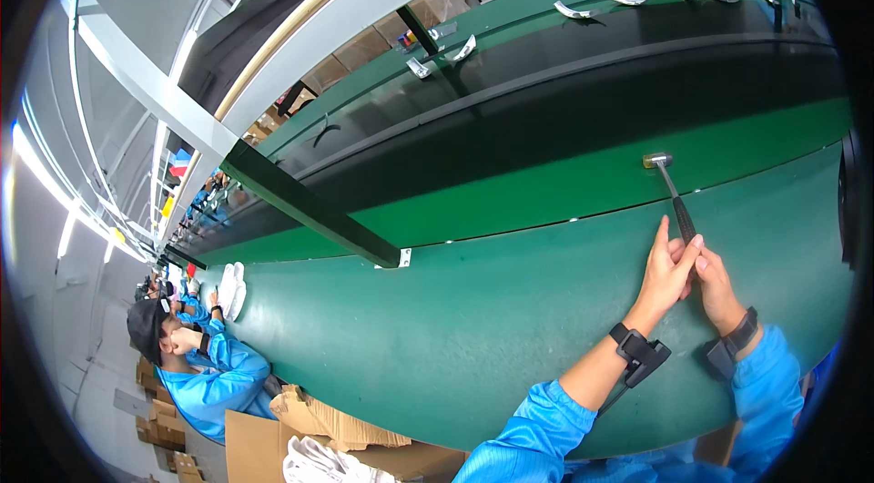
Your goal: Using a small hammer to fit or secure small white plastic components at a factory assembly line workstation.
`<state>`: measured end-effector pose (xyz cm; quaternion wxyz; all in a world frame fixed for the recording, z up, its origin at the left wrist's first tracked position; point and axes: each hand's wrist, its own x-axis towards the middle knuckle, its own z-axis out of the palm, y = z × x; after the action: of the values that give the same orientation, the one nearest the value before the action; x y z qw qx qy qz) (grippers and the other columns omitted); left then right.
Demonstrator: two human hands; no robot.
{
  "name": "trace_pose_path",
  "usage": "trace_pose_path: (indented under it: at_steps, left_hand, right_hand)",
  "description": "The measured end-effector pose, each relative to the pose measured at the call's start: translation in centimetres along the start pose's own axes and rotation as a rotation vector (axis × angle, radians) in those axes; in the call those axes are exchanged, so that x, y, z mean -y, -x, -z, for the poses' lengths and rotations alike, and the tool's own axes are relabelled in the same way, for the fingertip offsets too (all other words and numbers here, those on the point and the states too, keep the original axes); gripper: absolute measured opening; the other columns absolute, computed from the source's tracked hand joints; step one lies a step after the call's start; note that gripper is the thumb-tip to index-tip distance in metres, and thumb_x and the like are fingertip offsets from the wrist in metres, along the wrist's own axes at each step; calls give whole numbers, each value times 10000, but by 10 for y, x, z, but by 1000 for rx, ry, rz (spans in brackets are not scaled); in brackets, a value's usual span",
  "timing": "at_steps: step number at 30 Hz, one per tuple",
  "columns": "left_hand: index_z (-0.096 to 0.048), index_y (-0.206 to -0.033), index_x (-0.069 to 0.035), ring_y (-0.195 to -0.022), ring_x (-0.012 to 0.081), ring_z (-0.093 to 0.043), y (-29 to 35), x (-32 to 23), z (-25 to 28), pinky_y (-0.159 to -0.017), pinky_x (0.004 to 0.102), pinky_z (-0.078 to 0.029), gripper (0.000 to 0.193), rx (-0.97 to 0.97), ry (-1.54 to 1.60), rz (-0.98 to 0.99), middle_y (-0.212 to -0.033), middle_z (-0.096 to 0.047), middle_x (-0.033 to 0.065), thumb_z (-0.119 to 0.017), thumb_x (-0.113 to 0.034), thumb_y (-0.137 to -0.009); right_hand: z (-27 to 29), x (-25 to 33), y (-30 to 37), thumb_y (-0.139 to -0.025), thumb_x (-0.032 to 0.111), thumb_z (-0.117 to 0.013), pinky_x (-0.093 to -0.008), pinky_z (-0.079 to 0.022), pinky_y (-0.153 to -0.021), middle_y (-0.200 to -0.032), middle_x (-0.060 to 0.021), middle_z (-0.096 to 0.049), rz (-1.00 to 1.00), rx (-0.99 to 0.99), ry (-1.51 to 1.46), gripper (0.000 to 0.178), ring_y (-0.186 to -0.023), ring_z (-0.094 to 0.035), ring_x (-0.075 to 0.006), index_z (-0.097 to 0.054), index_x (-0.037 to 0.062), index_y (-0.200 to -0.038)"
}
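A small hammer (684, 217) with a black grip, a metal shaft and a short two-toned head is held out over the bench, its head pointing away from me. My left hand (666, 275) closes on the lower grip, thumb across it and index finger stretched alongside. Against it, my right hand (716, 290) has its fingers curled at the grip's end. The overlap of the hands partly hides that end. Black devices on straps sit on both wrists.
Beyond the green bench (510, 319) runs a dark conveyor belt (564, 110) carrying several curved shiny pieces (575, 11). A dark post (309, 201) rises at left. A person in blue (214, 365) sits farther left, near white shoe-like items (232, 290). An open cardboard box (255, 447) stands at the near edge.
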<state>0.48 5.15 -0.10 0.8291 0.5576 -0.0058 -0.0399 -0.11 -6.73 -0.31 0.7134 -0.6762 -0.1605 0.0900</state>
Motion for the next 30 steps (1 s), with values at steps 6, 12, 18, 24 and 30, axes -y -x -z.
trace_pose_path:
  at_steps: [6,12,18,24,30]
  left_hand:
    - [-196,-1400,41,-643,101,-562,-4,-2,7,-450,228,-446,689,31,-91,-9,-1031,-569,129,-607,-196,-900]
    - [-461,-1264,29,-886,130,-572,1,-54,10,-762,262,-484,469,-80,-300,-222,-1113,-549,105,-646,-109,-856]
    - [-547,-1157,36,-923,189,-607,43,-126,12,-835,304,-483,324,96,-64,-521,-1040,-598,124,-616,-66,-857]
    - [-594,-927,1,-763,284,-593,82,-167,16,-673,381,-511,334,203,84,-726,-893,-572,164,-611,-329,-873]
    - [-572,-980,35,-713,302,-589,89,-173,19,-632,366,-526,319,495,360,-976,-885,-592,211,-558,-273,-899]
  right_hand:
    - [-5,7,-3,-932,439,-376,-230,-401,-516,-698,-44,-561,15,-3,-6,500,-564,-524,-114,-563,-21,-986]
    - [5,6,2,-940,414,-385,-224,-416,-516,-672,-76,-590,-46,11,-22,452,-554,-537,-116,-516,-8,-1036]
    - [4,10,4,-948,374,-386,-226,-422,-520,-674,-82,-592,-55,-11,-28,411,-548,-532,-117,-507,-6,-1047]
    - [1,11,0,-945,335,-395,-226,-422,-534,-696,-80,-593,-104,-8,-51,378,-569,-525,-111,-505,-8,-1060]
    - [4,11,-1,-905,210,-394,-219,-416,-554,-723,-70,-592,-150,23,-50,300,-591,-518,-98,-508,-5,-1081]
